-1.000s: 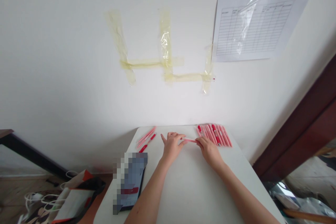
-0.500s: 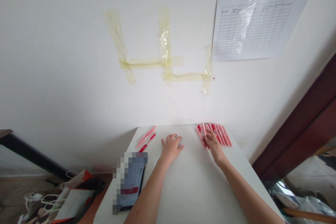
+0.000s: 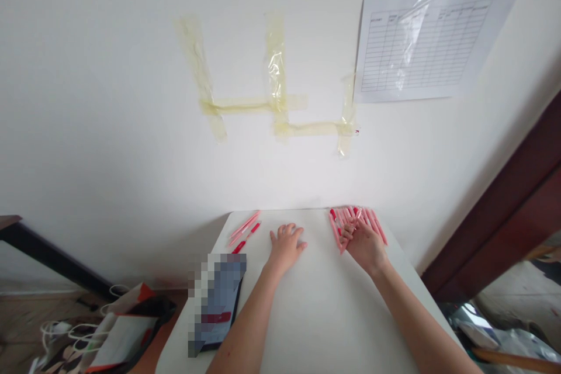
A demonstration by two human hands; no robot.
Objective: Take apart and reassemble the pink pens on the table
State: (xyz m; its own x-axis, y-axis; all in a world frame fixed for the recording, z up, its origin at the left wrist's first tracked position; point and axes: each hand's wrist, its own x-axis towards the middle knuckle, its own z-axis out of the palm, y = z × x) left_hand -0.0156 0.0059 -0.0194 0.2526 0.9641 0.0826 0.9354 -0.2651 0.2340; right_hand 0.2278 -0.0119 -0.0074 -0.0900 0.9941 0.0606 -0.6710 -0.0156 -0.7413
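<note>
On a white table (image 3: 315,310), a row of pink and red pens (image 3: 363,219) lies at the far right against the wall. My right hand (image 3: 364,241) rests on this row with fingers curled over the pens; what it grips is hidden. My left hand (image 3: 287,243) lies flat and open on the bare tabletop near the middle, holding nothing. To its left lie three more pink and red pens (image 3: 244,231), apart from the hand.
A dark tablet-like object (image 3: 217,304) lies at the table's left edge. Bags and cables (image 3: 109,333) clutter the floor at left. Tape strips (image 3: 272,105) and a printed sheet (image 3: 429,41) hang on the wall. A dark wooden door frame (image 3: 504,216) stands at right.
Both hands held one pink pen between them a second ago. The right hand carried it to the row at the right and now lies over the pens; the left hand flattened on the table.
</note>
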